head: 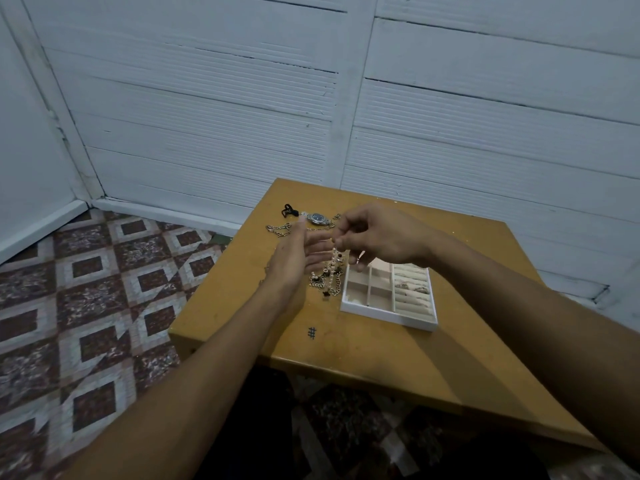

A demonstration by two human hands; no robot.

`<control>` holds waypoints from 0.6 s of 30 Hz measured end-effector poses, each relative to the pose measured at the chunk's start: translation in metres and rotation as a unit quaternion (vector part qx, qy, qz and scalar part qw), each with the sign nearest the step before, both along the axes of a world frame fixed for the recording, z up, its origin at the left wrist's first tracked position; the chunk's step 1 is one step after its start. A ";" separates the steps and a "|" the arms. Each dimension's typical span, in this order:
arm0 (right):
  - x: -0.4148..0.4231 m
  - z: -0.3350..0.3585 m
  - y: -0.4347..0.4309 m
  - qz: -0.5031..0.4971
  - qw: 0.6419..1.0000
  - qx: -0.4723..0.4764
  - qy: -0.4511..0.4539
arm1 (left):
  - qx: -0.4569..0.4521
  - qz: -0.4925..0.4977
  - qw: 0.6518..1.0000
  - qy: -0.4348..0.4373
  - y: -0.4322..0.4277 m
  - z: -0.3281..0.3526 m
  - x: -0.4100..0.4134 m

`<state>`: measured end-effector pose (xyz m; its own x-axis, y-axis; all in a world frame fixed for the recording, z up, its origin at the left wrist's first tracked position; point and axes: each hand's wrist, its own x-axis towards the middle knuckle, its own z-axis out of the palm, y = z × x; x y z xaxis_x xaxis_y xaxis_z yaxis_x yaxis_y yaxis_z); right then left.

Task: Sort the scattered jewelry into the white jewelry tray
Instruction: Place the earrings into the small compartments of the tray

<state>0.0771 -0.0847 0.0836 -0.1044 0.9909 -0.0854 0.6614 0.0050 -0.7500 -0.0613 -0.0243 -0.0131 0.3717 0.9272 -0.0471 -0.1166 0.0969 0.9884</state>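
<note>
White ribbed wall panels (pixel 242 116) fill the upper picture from 9 round to 3 o'clock. A floor of maroon-and-cream patterned tiles (pixel 86 289) spreads from 7 to 9 o'clock. The ochre worktop (pixel 381 358) sits right of centre, scuffed, with one corner pointing toward 12 o'clock. Both forearms reach in from 6 and 4 o'clock. The left hand (pixel 298 258) is flat with straight fingers, its palm turned toward the right hand (pixel 377 233), and it holds nothing. The right hand's fingers are curled, pinching the top of a beaded strand (pixel 334 258) that hangs down between the two hands. The white jewelry tray (pixel 381 315) lies at 4 o'clock from the hands, and the right wrist covers its far edge. Its square compartments are on the left, and the padded rolls on the right hold a few rings (pixel 414 289). A tangled jewelry pile (pixel 325 282) lies just beside the tray's left rim, under the strand. At 12 o'clock from the left hand lie a wristwatch (pixel 318 218), a link chain (pixel 278 229) and a small black piece (pixel 289 211). A pen-drawn hash mark (pixel 312 332) sits at 6 o'clock from the pile.
</note>
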 end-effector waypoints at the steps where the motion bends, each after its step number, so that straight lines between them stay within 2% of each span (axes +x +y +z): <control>1: 0.002 0.004 -0.002 0.000 1.000 0.001 -0.006 | -0.009 -0.012 1.000 -0.011 -0.001 0.001 0.003; 9: 0.027 0.026 -0.006 -0.034 0.998 0.023 -0.057 | -0.136 -0.128 0.980 -0.073 -0.018 0.013 0.036; 18: 0.049 0.031 -0.006 -0.066 0.993 0.030 -0.090 | -0.264 -0.179 0.942 -0.106 -0.038 0.008 0.058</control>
